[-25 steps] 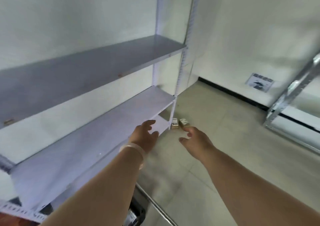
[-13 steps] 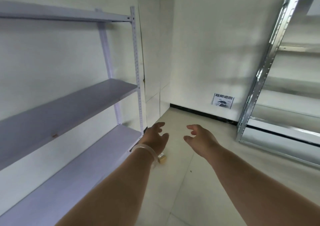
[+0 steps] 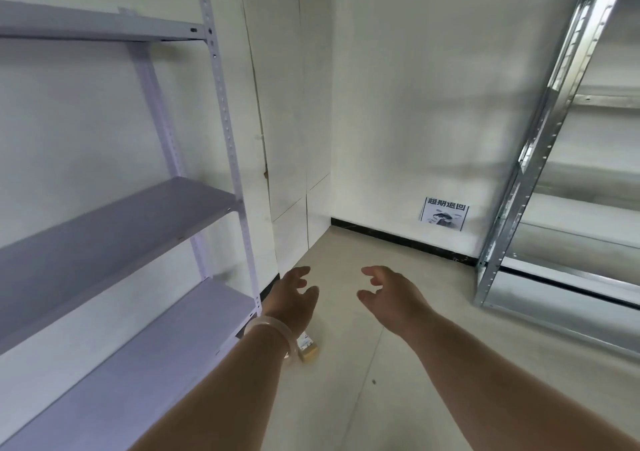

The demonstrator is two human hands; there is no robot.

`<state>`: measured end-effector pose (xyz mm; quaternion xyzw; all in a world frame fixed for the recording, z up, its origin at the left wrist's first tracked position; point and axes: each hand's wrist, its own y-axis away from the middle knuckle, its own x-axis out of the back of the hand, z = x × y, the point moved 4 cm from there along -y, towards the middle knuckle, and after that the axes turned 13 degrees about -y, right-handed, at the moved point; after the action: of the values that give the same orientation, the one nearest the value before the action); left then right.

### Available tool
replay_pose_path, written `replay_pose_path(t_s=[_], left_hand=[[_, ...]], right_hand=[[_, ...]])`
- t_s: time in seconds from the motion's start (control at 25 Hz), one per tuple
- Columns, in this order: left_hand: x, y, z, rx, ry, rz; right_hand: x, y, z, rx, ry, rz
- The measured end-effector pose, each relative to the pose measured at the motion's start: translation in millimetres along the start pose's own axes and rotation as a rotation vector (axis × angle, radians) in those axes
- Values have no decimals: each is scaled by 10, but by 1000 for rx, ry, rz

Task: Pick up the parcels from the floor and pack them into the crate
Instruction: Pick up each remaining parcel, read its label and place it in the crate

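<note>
Two empty hands reach out over the floor, and a small box sits low by the left wrist.

The left hand (image 3: 292,300) and the right hand (image 3: 391,298) are both open wide and hold nothing. A small yellow box (image 3: 308,348) lies on the floor (image 3: 346,398), just under the left wrist and its clear bracelet (image 3: 273,329), by the purple shelf (image 3: 114,229). Since a moment ago the view has tipped up a little, and the box shows a bit more.
</note>
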<state>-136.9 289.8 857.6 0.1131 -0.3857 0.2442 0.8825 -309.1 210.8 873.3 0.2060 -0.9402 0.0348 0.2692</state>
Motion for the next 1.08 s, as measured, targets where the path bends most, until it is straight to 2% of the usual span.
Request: replay_pose_path(t_s=[0.28, 0.64, 0.92, 1.08], left_hand=[[-164, -1802, 111, -35, 33, -48], [-691, -3467, 348, -33, 21, -107], [-1287, -4818, -95, 230, 48, -77], [-1647, -5278, -498, 349, 44, -77]], right_hand=[[54, -1605, -50, -41, 44, 12], [164, -3374, 291, -102, 25, -27], [-168, -5219, 937, -137, 44, -237], [-509, -5926, 1326, -169, 99, -347]])
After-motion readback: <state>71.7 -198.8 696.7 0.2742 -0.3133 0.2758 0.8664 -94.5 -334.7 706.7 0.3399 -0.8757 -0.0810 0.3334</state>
